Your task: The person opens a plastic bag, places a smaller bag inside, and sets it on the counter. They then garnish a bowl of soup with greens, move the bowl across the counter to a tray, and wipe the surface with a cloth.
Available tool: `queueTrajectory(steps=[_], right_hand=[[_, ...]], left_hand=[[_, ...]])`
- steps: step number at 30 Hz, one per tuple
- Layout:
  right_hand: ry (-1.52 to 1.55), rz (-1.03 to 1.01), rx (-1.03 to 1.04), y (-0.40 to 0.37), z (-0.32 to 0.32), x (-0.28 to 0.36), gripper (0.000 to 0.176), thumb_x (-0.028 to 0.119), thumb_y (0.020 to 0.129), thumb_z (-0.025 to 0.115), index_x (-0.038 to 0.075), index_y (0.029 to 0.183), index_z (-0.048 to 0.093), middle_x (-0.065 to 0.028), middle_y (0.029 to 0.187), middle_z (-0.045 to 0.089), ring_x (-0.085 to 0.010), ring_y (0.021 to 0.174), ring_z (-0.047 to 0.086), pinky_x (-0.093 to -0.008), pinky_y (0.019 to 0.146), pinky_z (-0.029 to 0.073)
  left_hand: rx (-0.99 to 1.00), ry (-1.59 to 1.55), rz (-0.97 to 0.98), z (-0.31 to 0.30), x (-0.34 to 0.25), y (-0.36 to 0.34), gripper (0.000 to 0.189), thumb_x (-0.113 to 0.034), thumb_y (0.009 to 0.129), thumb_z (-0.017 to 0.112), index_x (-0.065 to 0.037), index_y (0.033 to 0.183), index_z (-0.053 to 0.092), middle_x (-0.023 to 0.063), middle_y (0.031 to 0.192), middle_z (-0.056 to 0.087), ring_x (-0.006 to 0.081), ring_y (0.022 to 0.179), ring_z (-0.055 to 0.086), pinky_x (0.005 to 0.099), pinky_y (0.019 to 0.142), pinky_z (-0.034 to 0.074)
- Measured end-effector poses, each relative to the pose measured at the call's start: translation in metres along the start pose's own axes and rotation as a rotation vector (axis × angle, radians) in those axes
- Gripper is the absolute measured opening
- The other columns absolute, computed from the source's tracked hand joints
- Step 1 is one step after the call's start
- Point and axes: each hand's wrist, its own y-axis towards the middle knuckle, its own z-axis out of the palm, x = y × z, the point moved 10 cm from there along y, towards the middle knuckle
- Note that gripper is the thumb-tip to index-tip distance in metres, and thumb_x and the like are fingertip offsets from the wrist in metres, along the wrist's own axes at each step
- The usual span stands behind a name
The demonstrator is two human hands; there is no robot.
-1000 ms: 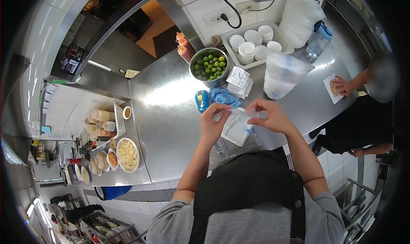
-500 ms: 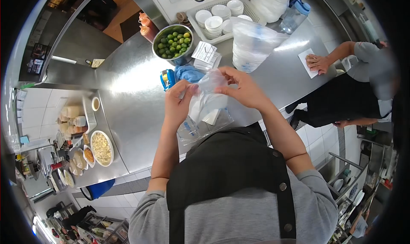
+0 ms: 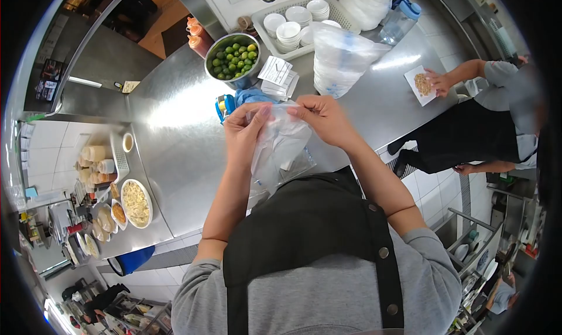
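A clear plastic bag (image 3: 280, 139) hangs between my hands over the near edge of the steel table. My left hand (image 3: 246, 124) pinches its upper left edge between thumb and fingers. At the upper right edge my right hand (image 3: 323, 118) has the same kind of pinch. Something white shows through or behind the plastic, too blurred to name. Under the bag lies another clear plastic sheet or bag (image 3: 303, 164) with faint blue print. Just beyond my hands are a blue cloth (image 3: 252, 96) and a blue-and-yellow item (image 3: 223, 108).
Behind stand a steel bowl of limes (image 3: 233, 62), printed papers (image 3: 277, 74), a stack in clear plastic (image 3: 339, 62) and a tray (image 3: 283, 55) of white dishes. At right a co-worker's hand (image 3: 438, 83) touches brown food on white paper (image 3: 419, 93). A food bowl (image 3: 137, 204) sits left.
My hands have drawn the bag's edge straighter, and the bag hangs flatter. My right hand's fingers have closed in on the edge. The co-worker's hand has shifted right off the brown food.
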Motion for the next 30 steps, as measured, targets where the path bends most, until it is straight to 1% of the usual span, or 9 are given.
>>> queueTrajectory(steps=[4, 10, 14, 19, 21, 23, 25, 28, 30], right_hand=[[0.344, -0.199, -0.138, -0.002, -0.013, 0.024, 0.022, 0.010, 0.087, 0.077, 0.006, 0.080, 0.057, -0.0020, 0.089, 0.059, -0.0056, 0.076, 0.051, -0.0216, 0.069, 0.043], [0.778, -0.114, 0.197, -0.027, -0.002, 0.034, 0.027, 0.004, 0.080, 0.079, 0.010, 0.077, 0.052, -0.0018, 0.079, 0.055, -0.0052, 0.067, 0.051, -0.0208, 0.060, 0.041], [0.606, 0.108, 0.288, -0.039, -0.005, 0.020, 0.023, 0.007, 0.082, 0.077, 0.009, 0.077, 0.055, 0.0025, 0.070, 0.051, -0.0046, 0.056, 0.044, -0.0210, 0.053, 0.035], [0.209, 0.135, 0.442, -0.055, -0.012, 0.034, 0.017, 0.004, 0.084, 0.076, 0.007, 0.080, 0.059, 0.0016, 0.069, 0.055, -0.0055, 0.055, 0.046, -0.0224, 0.057, 0.037], [0.279, -0.265, 0.321, -0.051, -0.033, 0.069, 0.017, 0.007, 0.084, 0.077, 0.006, 0.079, 0.060, 0.0027, 0.066, 0.054, -0.0047, 0.056, 0.046, -0.0221, 0.057, 0.036], [0.392, -0.409, 0.262, -0.054, -0.049, 0.082, 0.017, 0.008, 0.084, 0.077, 0.006, 0.078, 0.062, 0.0029, 0.066, 0.055, -0.0045, 0.059, 0.047, -0.0223, 0.058, 0.037], [0.547, -0.297, 0.267, -0.055, -0.061, 0.076, 0.015, 0.008, 0.084, 0.077, 0.005, 0.078, 0.064, 0.0024, 0.068, 0.058, -0.0049, 0.062, 0.049, -0.0230, 0.060, 0.038], [0.056, 0.078, -0.145, -0.047, -0.112, 0.044, 0.013, 0.009, 0.083, 0.077, 0.005, 0.079, 0.066, 0.0024, 0.070, 0.057, -0.0074, 0.067, 0.051, -0.0232, 0.068, 0.041], [0.074, -0.035, -0.253, -0.038, -0.134, 0.052, 0.009, 0.008, 0.086, 0.074, 0.003, 0.083, 0.067, 0.0011, 0.075, 0.062, -0.0068, 0.065, 0.052, -0.0235, 0.064, 0.041]], left_hand=[[0.072, -0.084, -0.157, 0.010, 0.026, -0.004, 0.011, -0.013, 0.097, 0.067, -0.002, 0.096, 0.071, -0.0031, 0.070, 0.064, -0.0003, 0.053, 0.046, 0.0170, 0.048, 0.032], [0.240, -0.008, -0.127, 0.034, 0.047, -0.005, 0.016, -0.015, 0.092, 0.073, -0.002, 0.083, 0.068, -0.0019, 0.068, 0.063, 0.0002, 0.050, 0.044, 0.0197, 0.044, 0.029], [0.360, -0.439, -0.057, 0.053, 0.025, 0.011, 0.018, -0.013, 0.088, 0.076, -0.002, 0.077, 0.067, 0.0032, 0.076, 0.067, 0.0032, 0.061, 0.053, 0.0216, 0.052, 0.040], [0.556, -0.229, -0.164, 0.091, 0.015, 0.003, 0.021, -0.018, 0.087, 0.078, -0.003, 0.077, 0.067, 0.0024, 0.071, 0.062, 0.0091, 0.064, 0.054, 0.0230, 0.057, 0.040], [0.584, -0.049, -0.110, 0.099, 0.012, 0.011, 0.018, -0.015, 0.087, 0.077, -0.001, 0.079, 0.069, 0.0010, 0.069, 0.062, 0.0064, 0.061, 0.052, 0.0221, 0.055, 0.038], [0.638, -0.006, -0.159, 0.109, 0.017, 0.011, 0.015, -0.013, 0.089, 0.075, -0.001, 0.081, 0.070, -0.0001, 0.069, 0.062, 0.0041, 0.057, 0.049, 0.0212, 0.052, 0.036], [0.638, 0.015, -0.162, 0.114, 0.015, 0.018, 0.014, -0.012, 0.090, 0.073, 0.000, 0.083, 0.071, -0.0010, 0.069, 0.062, 0.0028, 0.054, 0.047, 0.0206, 0.050, 0.034], [0.601, -0.041, -0.113, 0.113, -0.007, 0.047, 0.011, -0.010, 0.092, 0.069, -0.001, 0.087, 0.072, -0.0010, 0.075, 0.064, 0.0036, 0.054, 0.046, 0.0203, 0.051, 0.035], [0.531, 0.026, -0.025, 0.119, -0.025, 0.072, 0.010, -0.009, 0.093, 0.068, 0.000, 0.092, 0.073, -0.0003, 0.078, 0.065, 0.0043, 0.057, 0.048, 0.0203, 0.053, 0.037]])
